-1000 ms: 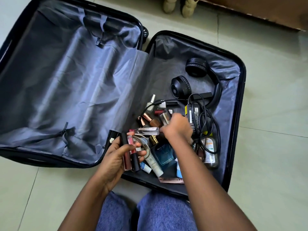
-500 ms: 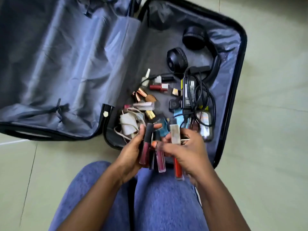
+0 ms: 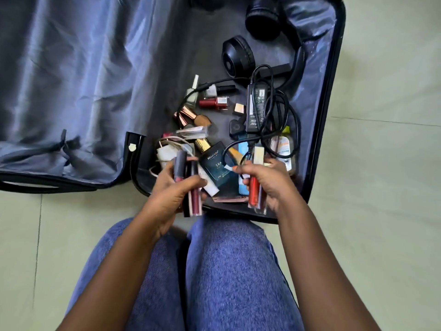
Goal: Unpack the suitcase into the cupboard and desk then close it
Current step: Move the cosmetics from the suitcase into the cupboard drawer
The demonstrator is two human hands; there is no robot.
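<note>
1. Grey satin lining covers the left half of my open suitcase [image 3: 71, 91], which lies flat on the pale tiled floor [image 3: 381, 163]; that half holds only its crossed straps.
2. My left hand [image 3: 171, 194] curls round two dark lip gloss tubes [image 3: 191, 185], holding them over the case's near edge.
3. Just past them lies a blue perfume box [image 3: 219, 168] reading "BELLA VITA" and "EAU DE", among nail polish bottles [image 3: 213, 102] and a white charger [image 3: 167, 152].
4. My right hand [image 3: 269, 182] grips a red gloss tube [image 3: 254, 192] with a cream cap.
5. Beyond it, a black power adapter [image 3: 256, 103] bears small print I cannot read, its cable looped beside black headphones [image 3: 238, 54].
6. Bare floor lies open to the right of the shell's rim.
</note>
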